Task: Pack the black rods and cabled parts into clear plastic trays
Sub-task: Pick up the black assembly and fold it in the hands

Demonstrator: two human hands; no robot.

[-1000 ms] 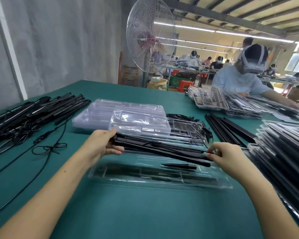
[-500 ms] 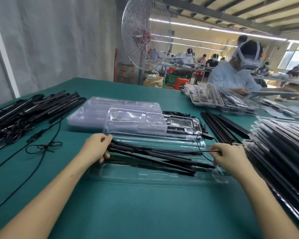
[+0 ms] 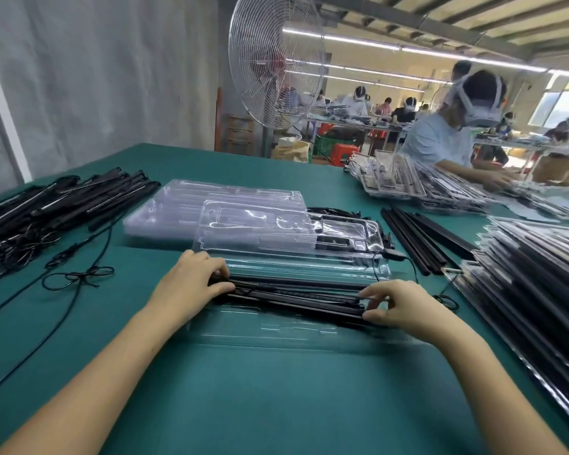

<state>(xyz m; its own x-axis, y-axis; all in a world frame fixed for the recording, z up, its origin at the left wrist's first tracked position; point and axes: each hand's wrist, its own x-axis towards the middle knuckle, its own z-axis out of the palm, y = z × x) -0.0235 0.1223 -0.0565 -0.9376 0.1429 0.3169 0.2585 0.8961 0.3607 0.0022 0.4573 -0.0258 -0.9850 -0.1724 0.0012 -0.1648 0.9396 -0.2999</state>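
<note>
both hands have brought the bundle of long black rods (image 3: 293, 298) down since a second ago: it hung slanted above the clear moulded plastic tray (image 3: 276, 333), and now it lies level in that tray, right at the fingertips. the left hand (image 3: 191, 284) curls its fingers over the bundle's left end, and the right hand (image 3: 404, 303) pinches the right end between thumb and fingers; neither has let go. a thin black cable (image 3: 409, 262) loops just beyond the right fingers, not tucked in. this tray looks about half done, with seating the rods and stowing the cable left.

beyond the fingers lie a partly loaded clear tray (image 3: 286, 234) and a stack of empty clear trays (image 3: 211, 205). well left of the left fingers a large pile of unpacked black cabled rods (image 3: 46, 208) waits, so much packing likely remains. right of the right fingers rises a stack of filled trays (image 3: 539, 274), with loose plain black rods (image 3: 414, 238) beyond them.
</note>
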